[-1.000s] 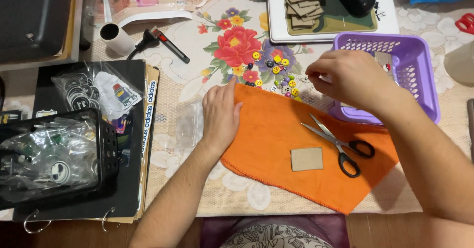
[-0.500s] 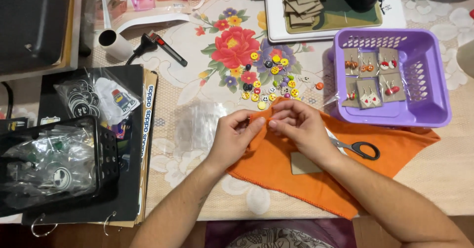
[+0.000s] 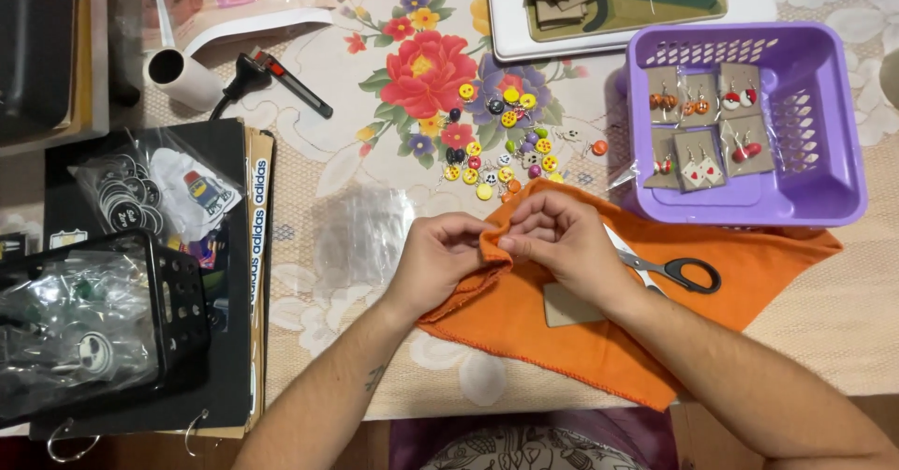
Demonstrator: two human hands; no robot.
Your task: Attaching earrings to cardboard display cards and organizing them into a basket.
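Here, at the frame's centre, we see:
Left hand point(image 3: 440, 255): pinched shut on the orange cloth point(image 3: 562, 330) edge.
Right hand point(image 3: 557, 236): pinching the same edge.
Scissors point(image 3: 670, 269): on cloth, just right.

cloth point(image 3: 562, 330): orange | basket point(image 3: 833, 124): purple | tablecloth point(image 3: 309, 86): floral, cream

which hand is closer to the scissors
Right. The right hand sits on the orange cloth directly beside the scissors, its wrist covering the blade tips. The left hand is farther away, at the cloth's left edge, beyond the right hand.
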